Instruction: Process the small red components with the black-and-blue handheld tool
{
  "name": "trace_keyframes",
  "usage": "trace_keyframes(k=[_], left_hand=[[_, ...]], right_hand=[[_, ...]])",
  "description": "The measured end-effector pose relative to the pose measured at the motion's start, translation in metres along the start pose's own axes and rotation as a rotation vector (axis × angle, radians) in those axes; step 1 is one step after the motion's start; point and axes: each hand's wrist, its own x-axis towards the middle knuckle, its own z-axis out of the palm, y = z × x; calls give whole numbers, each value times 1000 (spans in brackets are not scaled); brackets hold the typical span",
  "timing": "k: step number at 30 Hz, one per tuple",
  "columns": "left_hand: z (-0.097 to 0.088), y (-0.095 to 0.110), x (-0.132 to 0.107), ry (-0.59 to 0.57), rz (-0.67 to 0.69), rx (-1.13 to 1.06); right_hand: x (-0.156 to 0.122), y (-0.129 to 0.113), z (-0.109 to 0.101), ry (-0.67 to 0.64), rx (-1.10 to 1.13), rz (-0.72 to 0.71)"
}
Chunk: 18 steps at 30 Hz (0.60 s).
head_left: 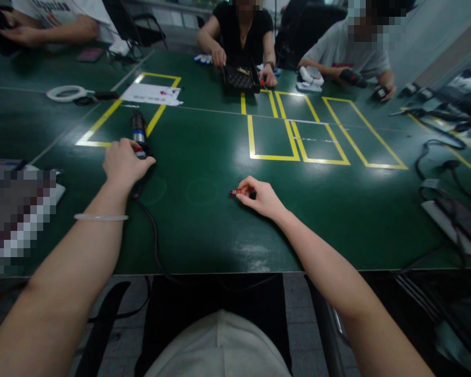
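Note:
My left hand (127, 162) is closed around the near part of a black corded tool (138, 128) lying on the green table. This tool has a round black front and a silver and blue band; its exact kind is unclear, and my fingers hide its grip. A black cord (154, 222) runs from it toward the table's near edge. To the right, my right hand (261, 196) pinches a small red and orange piece (234, 192) just at the tabletop. It is too small to name, and my fingertips cover part of it.
Yellow tape outlines (275, 157) mark the green table (204, 235). A white sheet (151, 94) and a coiled white cable (66, 93) lie at the far left. Across the table, a person handles a black tray (241, 78). Dark cables (424, 162) lie at the right.

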Motion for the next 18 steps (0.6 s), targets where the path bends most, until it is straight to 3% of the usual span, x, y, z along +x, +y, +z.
trace_keyframes(k=[3, 10, 18], left_hand=[[-3, 29, -15, 60, -71, 57], [3, 82, -47, 79, 197, 134], [10, 135, -90, -17, 449, -35]], right_hand=[[0, 0, 0, -1, -3, 9], [0, 0, -1, 17, -3, 20], [1, 2, -1, 60, -22, 18]])
